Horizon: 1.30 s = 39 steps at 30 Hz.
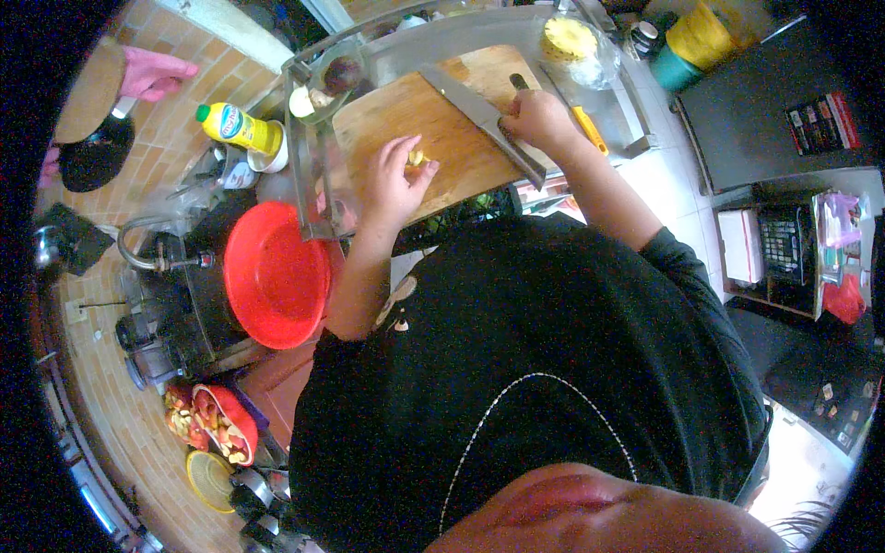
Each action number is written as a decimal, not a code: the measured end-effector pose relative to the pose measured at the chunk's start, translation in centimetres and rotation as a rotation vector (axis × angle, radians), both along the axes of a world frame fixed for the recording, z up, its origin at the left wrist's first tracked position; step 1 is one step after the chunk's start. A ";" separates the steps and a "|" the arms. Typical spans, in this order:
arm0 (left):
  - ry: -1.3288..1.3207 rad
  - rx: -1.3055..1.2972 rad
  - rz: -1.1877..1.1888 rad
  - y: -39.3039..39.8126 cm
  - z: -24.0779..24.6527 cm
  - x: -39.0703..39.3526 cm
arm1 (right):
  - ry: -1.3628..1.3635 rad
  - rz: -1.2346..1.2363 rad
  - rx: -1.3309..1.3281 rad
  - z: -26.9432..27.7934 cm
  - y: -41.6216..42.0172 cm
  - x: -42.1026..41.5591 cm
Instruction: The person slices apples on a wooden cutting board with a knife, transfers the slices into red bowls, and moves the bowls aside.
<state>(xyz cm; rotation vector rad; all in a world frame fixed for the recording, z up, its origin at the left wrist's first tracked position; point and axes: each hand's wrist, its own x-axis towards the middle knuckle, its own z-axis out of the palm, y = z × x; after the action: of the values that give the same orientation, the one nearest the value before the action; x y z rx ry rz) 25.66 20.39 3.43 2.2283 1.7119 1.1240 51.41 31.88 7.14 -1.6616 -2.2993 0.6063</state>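
A wooden cutting board (387, 124) lies on a metal-edged counter before me. Small yellow pieces of food (417, 159) are at the fingertips of my left hand (401, 176), over the board's left part; its thumb and fingers curl around them. My right hand (543, 121) is at the right part of the board, closed around a dark handle (518, 81) whose tip shows above the fist. A large knife or cleaver with a wide metal blade (470, 100) lies slantwise across the board, beside my right hand. Whether the dark handle belongs to another tool cannot be told.
A cut pineapple piece (570, 38) in clear plastic and a yellow-handled tool (589, 130) are right of the board. A glass bowl (339, 76) stands at its upper left. Further left are a yellow bottle (238, 128), a red basin (276, 276) and a faucet (142, 259).
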 end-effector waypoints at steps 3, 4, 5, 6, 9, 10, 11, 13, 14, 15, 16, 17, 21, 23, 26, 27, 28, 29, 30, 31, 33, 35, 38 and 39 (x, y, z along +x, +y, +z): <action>0.016 0.004 0.017 0.1 0.3 0.4 | -0.026 -0.015 -0.024 0.0 0.5 0.0; 0.023 0.003 0.028 -0.2 0.5 0.5 | -0.066 0.066 -0.010 0.6 0.4 -0.1; 0.029 0.002 0.040 -0.6 0.7 0.5 | -0.106 0.147 0.003 1.3 0.6 -0.1; 0.034 0.000 0.050 -1.0 1.2 0.6 | -0.148 0.226 0.015 2.1 0.5 0.0; 0.060 -0.024 0.089 -1.8 2.8 1.0 | -0.145 0.180 0.039 1.1 1.0 0.7; 0.059 -0.022 0.080 -2.0 3.1 1.3 | -0.128 0.128 0.030 0.4 1.2 1.1; 0.057 -0.021 0.070 -2.0 3.2 1.6 | -0.111 0.076 0.021 -0.4 1.3 1.6; 0.019 -0.051 0.048 -2.0 3.6 2.4 | -0.080 0.009 -0.001 -0.4 1.1 2.0; -0.018 -0.081 0.030 -1.9 3.8 3.3 | -0.067 -0.014 -0.014 -0.3 1.1 2.4; -0.057 -0.112 0.010 -1.9 3.9 4.1 | -0.056 -0.038 -0.028 0.0 0.9 2.8; 0.055 -0.029 -0.003 -1.5 3.5 4.7 | 0.065 -0.061 -0.006 -0.4 0.8 3.6; 0.066 -0.035 -0.013 -1.6 3.5 5.3 | 0.185 -0.085 0.015 -0.9 0.6 4.7; 0.035 -0.057 0.037 -2.0 3.5 6.4 | 0.268 -0.332 0.245 3.7 -1.7 11.6; -0.014 -0.094 0.110 -2.4 3.5 5.4 | 0.239 -0.501 0.320 5.2 -2.1 17.1; 0.145 -0.073 0.204 -2.8 3.0 3.0 | 0.020 -0.496 0.337 2.6 -1.2 24.4; 0.181 -0.068 0.200 -2.8 2.9 2.4 | -0.072 -0.473 0.327 1.0 -0.9 26.1; 0.190 -0.045 0.185 -2.6 3.1 2.0 | -0.129 -0.472 0.269 0.0 -0.5 26.3; 0.205 -0.047 0.201 -2.9 3.2 2.1 | -0.119 -0.458 0.208 -0.8 -0.8 26.9; 0.209 -0.046 0.200 -2.9 3.5 2.2 | -0.103 -0.495 0.187 -1.8 -0.8 27.3; 0.213 -0.045 0.202 -2.9 4.0 2.4 | -0.086 -0.529 0.166 -2.7 -0.6 27.7; 0.226 -0.033 0.220 -3.1 4.1 2.4 | -0.018 -0.515 0.409 -3.5 -0.7 28.3; 0.193 -0.050 0.231 -3.4 3.8 1.9 | 0.099 -0.493 0.628 -3.4 -1.1 28.2; 0.132 -0.096 0.253 -4.4 2.7 1.0 | 0.341 -0.389 0.745 3.2 -4.8 21.5; 0.157 -0.112 0.247 -4.2 2.4 0.6 | 0.399 -0.339 0.663 4.1 -5.7 19.1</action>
<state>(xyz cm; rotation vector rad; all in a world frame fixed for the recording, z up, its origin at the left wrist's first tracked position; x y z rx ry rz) 26.28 16.19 5.83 2.1335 2.1047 0.8888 70.48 26.17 11.20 -1.3893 -1.6300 0.0640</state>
